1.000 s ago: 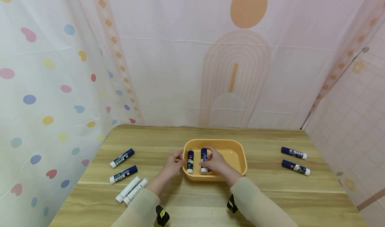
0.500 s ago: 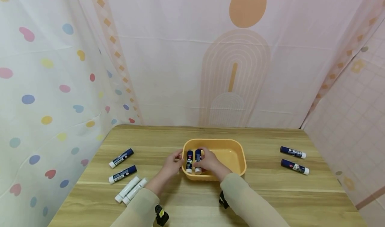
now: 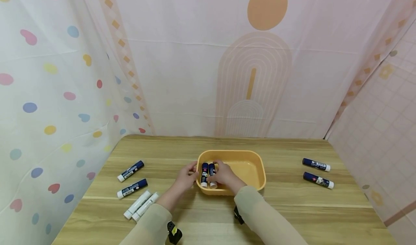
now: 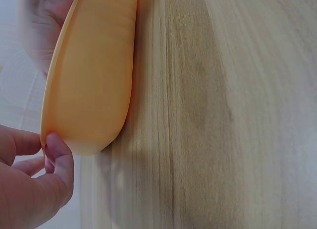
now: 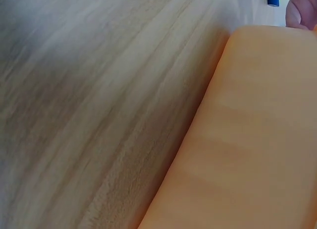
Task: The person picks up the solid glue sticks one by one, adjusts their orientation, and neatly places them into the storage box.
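Observation:
A yellow-orange plastic bin [image 3: 248, 173] stands mid-table in the head view. Thumb and fingers of my left hand [image 3: 185, 179] pinch its left rim; the left wrist view shows this hand [image 4: 37, 182] close up at the bin's wall [image 4: 94, 75]. Inside, a blue-and-white glue stick [image 3: 204, 175] lies lengthwise along the left end. My right hand [image 3: 225, 175] reaches into the bin and grips a second glue stick [image 3: 212, 170], set alongside the first. Part of that stick is hidden behind the fingers.
Two blue glue sticks [image 3: 130, 171] [image 3: 132, 188] and two white tubes [image 3: 138, 204] [image 3: 145, 206] lie on the wooden table's left side. Two more blue glue sticks [image 3: 316, 164] [image 3: 318, 180] lie at the right. A patterned curtain [image 3: 182, 93] hangs behind the table.
My right hand has moved left inside the bin, bringing the glue stick in its grip up beside the first one. My left hand has stayed at the rim.

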The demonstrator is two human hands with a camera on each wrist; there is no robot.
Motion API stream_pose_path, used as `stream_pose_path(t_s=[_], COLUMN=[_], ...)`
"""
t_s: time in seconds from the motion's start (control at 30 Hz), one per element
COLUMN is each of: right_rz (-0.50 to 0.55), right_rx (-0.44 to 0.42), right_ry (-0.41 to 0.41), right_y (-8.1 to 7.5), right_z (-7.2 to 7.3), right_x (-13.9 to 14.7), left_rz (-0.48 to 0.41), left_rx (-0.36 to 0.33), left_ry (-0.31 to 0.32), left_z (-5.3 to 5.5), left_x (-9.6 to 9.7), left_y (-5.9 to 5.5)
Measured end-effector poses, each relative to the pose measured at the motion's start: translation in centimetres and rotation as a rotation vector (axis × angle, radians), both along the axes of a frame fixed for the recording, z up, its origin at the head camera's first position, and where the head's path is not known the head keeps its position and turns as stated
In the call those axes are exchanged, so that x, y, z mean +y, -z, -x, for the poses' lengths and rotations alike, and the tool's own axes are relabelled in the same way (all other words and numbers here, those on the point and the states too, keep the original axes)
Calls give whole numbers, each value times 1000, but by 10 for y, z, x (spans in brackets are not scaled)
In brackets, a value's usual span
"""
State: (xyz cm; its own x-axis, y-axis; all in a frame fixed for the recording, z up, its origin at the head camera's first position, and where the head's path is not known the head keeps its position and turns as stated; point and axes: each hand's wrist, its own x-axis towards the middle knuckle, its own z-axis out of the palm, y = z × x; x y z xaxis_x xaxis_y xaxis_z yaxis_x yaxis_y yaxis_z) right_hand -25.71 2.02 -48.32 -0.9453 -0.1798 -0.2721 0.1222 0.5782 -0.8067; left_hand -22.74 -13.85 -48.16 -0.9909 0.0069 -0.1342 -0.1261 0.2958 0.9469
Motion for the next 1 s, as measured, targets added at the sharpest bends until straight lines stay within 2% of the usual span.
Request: stream_pose_path(t_s=[0.3, 0.57, 0.77, 1.0], right_rz=[100, 77, 53, -14], right_rx=[-21, -10, 76, 249], right_ry=[-5, -6, -51, -147], right_y=[-3, -10, -10, -18], right_z=[-6, -7, -4, -10], right_x=[0, 8, 19, 40], left_rz=[3, -5, -7, -6], left_rx=[18, 13, 12, 12], left_ry=[3, -8, -10, -16], left_z=[1, 0, -1, 0], left_x=[0, 1, 1, 1], left_y=[1, 0, 0, 1])
